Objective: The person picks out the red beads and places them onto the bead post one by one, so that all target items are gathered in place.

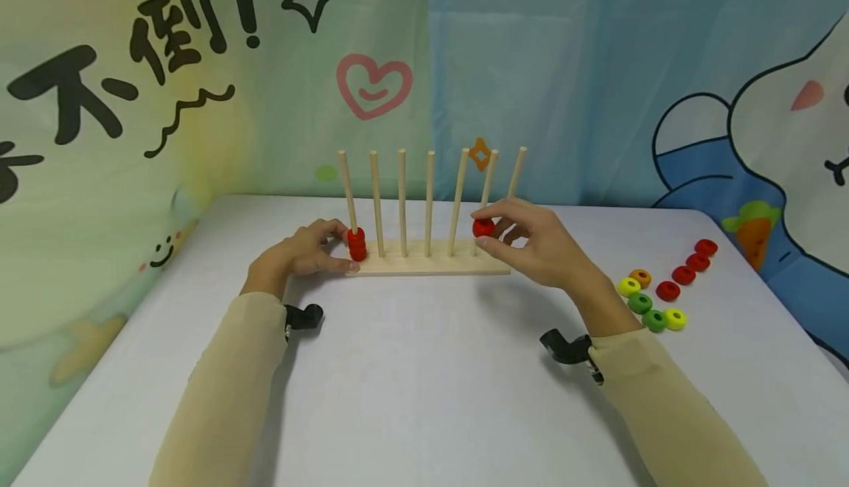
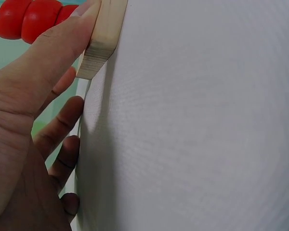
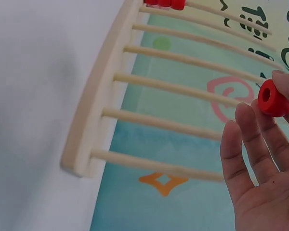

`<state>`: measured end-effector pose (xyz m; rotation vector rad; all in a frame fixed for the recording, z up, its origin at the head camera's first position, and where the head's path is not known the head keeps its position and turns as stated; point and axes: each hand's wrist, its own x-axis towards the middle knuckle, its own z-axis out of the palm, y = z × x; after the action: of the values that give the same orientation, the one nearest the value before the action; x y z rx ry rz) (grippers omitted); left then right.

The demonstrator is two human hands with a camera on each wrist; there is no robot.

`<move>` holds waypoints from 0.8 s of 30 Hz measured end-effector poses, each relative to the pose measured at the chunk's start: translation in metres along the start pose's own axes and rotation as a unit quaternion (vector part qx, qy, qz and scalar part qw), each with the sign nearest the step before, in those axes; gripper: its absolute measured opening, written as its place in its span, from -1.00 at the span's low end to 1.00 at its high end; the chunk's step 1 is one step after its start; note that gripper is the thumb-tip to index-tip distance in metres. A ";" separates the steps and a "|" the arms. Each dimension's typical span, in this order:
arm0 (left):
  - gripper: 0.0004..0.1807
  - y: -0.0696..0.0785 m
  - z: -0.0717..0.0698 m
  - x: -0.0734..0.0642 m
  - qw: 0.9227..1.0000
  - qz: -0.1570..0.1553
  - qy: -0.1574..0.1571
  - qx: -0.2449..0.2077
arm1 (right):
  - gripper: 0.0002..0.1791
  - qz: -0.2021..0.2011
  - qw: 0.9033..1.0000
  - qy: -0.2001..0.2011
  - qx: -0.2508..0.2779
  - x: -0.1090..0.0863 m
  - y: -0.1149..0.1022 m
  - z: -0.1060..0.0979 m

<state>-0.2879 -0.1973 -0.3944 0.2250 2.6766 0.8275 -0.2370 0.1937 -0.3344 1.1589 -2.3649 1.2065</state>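
Observation:
A wooden peg rack [image 1: 427, 266] stands on the table, with several upright pegs along its base. Red beads [image 1: 357, 245] are stacked on its leftmost peg. My left hand [image 1: 306, 250] grips the base's left end beside that stack; in the left wrist view its thumb [image 2: 62, 45] lies against the wood, and part of the index finger is hidden. Between thumb and index finger, my right hand [image 1: 533, 242] pinches a red bead [image 1: 483, 228] in front of the pegs at the right. The right wrist view shows this bead's hole [image 3: 267, 95], with the other fingers spread loosely.
On the table's right side lie several loose beads: a row of red beads [image 1: 684, 275], green beads [image 1: 640, 303], yellow beads [image 1: 675, 318] and an orange bead [image 1: 640, 278]. A printed cloth backdrop [image 1: 530, 67] hangs behind the white table [image 1: 411, 384].

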 end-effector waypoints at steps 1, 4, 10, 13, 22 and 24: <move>-0.29 0.000 0.000 0.000 1.000 -0.001 0.000 0.000 | -0.61 -0.005 1.000 0.002 0.001 0.003 -0.005 0.000; -0.29 0.001 0.000 0.000 1.000 -0.001 0.001 -0.003 | -0.62 -0.015 1.000 0.005 0.008 0.011 -0.022 0.003; -0.29 0.003 0.000 -0.001 1.000 0.000 0.002 -0.006 | -0.63 -0.045 0.999 0.012 0.023 0.023 -0.039 0.008; -0.29 0.003 0.002 0.000 1.000 0.003 0.002 -0.005 | -0.63 -0.060 0.998 0.018 0.031 0.026 -0.039 0.012; -0.30 0.001 0.002 0.001 1.000 0.014 0.000 0.001 | -0.65 -0.060 0.997 0.030 0.049 0.044 -0.046 0.025; -0.31 0.000 0.001 0.002 1.000 0.016 0.002 0.002 | -0.66 -0.062 0.996 0.030 0.050 0.051 -0.049 0.028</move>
<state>-0.2892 -0.1967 -0.3960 0.2673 2.6847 0.8314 -0.2298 0.1273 -0.2972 1.2608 -2.1770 1.3119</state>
